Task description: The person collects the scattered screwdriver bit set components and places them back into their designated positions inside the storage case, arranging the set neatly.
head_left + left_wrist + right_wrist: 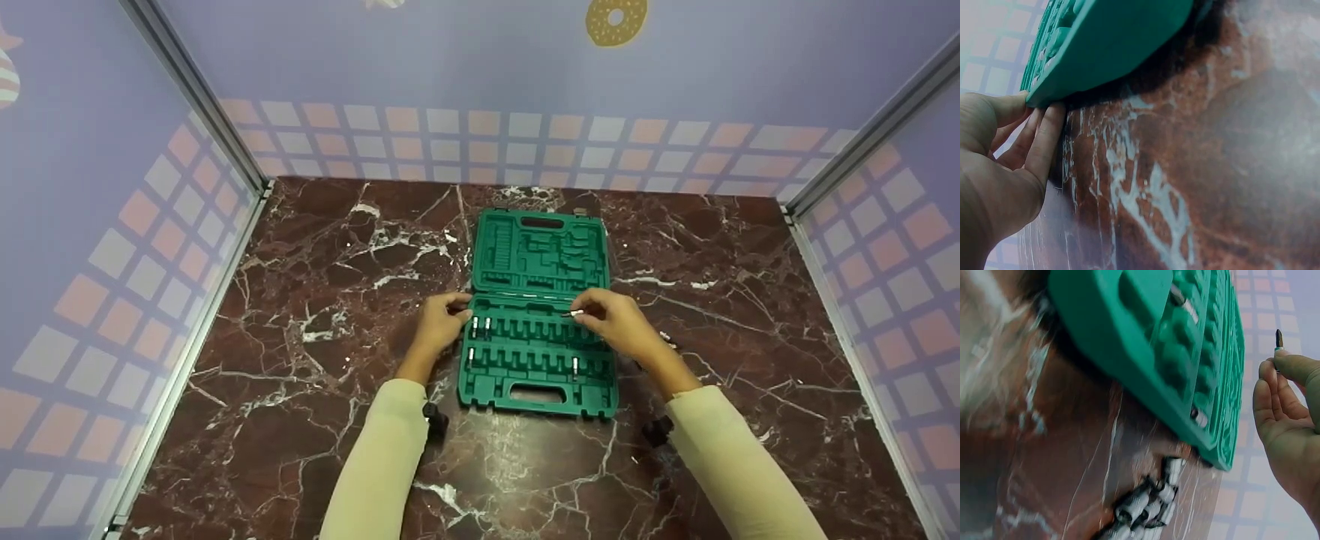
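Note:
A green plastic tool case [480, 394] lies unfolded on the table, its lid [540, 259] laid back on the far side. My left hand [439, 324] grips the case's left edge, with thumb at the top rim and fingers against the side in the left wrist view. Between thumb and fingertips, my right hand [619, 322] pinches a small screwdriver bit socket [1279, 343], its dark tip pointing up in the right wrist view. That hand is over the right part of the case, near the hinge. Several bit sockets [575, 366] sit in the case's two rows of slots.
A loose pile of metal sockets [1151, 503] lies on the marbled table [330, 450] just right of the case, mostly hidden by the right arm in the head view. Patterned panels [450, 60] close in the table at the back and both sides.

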Demonstrator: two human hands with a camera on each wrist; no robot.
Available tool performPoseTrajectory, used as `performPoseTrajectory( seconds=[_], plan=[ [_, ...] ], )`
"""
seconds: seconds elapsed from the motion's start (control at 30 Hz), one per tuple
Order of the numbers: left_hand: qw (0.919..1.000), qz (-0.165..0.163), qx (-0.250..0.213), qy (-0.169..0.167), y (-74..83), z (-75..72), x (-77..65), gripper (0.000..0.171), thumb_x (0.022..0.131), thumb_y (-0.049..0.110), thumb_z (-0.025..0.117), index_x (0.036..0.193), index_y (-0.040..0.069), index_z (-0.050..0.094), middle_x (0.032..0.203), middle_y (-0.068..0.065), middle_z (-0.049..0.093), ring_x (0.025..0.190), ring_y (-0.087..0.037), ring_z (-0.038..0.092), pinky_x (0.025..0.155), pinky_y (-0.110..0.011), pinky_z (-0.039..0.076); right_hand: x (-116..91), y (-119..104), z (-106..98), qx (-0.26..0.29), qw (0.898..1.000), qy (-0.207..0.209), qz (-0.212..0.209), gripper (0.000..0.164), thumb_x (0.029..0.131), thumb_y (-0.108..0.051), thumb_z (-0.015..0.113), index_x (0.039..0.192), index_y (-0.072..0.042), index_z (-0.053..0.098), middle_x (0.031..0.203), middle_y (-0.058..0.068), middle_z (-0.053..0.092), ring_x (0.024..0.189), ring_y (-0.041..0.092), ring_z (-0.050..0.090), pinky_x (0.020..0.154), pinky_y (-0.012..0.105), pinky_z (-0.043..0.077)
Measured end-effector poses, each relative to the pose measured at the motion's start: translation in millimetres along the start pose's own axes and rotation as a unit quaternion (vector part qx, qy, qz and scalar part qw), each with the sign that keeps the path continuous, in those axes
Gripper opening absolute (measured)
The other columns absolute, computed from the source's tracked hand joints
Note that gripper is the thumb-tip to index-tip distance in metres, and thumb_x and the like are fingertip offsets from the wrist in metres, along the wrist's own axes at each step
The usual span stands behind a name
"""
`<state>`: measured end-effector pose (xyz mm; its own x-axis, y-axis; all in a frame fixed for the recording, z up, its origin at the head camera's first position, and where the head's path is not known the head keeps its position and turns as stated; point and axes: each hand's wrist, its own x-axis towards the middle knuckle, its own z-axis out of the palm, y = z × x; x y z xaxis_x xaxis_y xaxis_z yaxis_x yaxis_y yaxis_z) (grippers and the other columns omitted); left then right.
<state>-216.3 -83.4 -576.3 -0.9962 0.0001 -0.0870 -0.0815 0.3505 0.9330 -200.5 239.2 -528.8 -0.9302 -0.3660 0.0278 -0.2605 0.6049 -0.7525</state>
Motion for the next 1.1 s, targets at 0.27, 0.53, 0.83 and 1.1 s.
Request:
performPoseTrajectory(
  seconds=[0.27, 0.53, 0.83, 1.1],
  plan=[
    [1.0000, -0.006, 0.001, 0.000, 1.8, 0.3, -1.4, 0.024, 0.096, -0.002, 0.068, 0.119, 0.000, 0.075, 0.108, -0.018, 0.072, 0.101, -0.030, 0.067, 0.085, -0.040, 0.057, 10.1, -10.0, 14.0, 0.001, 1.000, -0.012, -0.016, 0.013, 0.098, -0.012, 0.071, 0.111, -0.011, 0.073, 0.107, 0.004, 0.073, 0.087, 0.017, 0.067, 0.075, 0.036, 0.055],
    [0.9997, -0.006, 0.022, 0.005, 0.7, -0.2, -1.9, 0.025, 0.096, 0.000, 0.069, 0.120, 0.004, 0.076, 0.111, -0.016, 0.073, 0.104, -0.029, 0.068, 0.088, -0.043, 0.057, 21.8, -22.6, 30.1, 0.003, 0.999, -0.043, -0.015, 0.015, 0.099, -0.014, 0.070, 0.113, -0.010, 0.074, 0.111, 0.003, 0.072, 0.095, 0.017, 0.067, 0.081, 0.039, 0.056],
    [0.9998, -0.012, 0.014, 0.006, 0.7, -0.1, -1.1, 0.025, 0.096, 0.000, 0.068, 0.120, 0.003, 0.076, 0.111, -0.017, 0.072, 0.105, -0.030, 0.068, 0.089, -0.043, 0.056, 36.0, -35.0, 47.9, 0.001, 0.997, -0.070, -0.026, 0.017, 0.100, -0.013, 0.069, 0.114, -0.006, 0.075, 0.111, 0.006, 0.072, 0.096, 0.019, 0.068, 0.081, 0.040, 0.057],
    [0.9999, -0.006, 0.011, 0.006, 1.4, 0.0, -0.7, 0.025, 0.097, -0.001, 0.068, 0.120, 0.002, 0.076, 0.110, -0.018, 0.072, 0.104, -0.031, 0.068, 0.087, -0.043, 0.057, 47.3, -41.5, 61.8, -0.001, 0.996, -0.081, -0.030, 0.013, 0.098, -0.010, 0.071, 0.111, -0.007, 0.074, 0.107, 0.007, 0.073, 0.096, 0.020, 0.070, 0.083, 0.042, 0.058]
  ],
)
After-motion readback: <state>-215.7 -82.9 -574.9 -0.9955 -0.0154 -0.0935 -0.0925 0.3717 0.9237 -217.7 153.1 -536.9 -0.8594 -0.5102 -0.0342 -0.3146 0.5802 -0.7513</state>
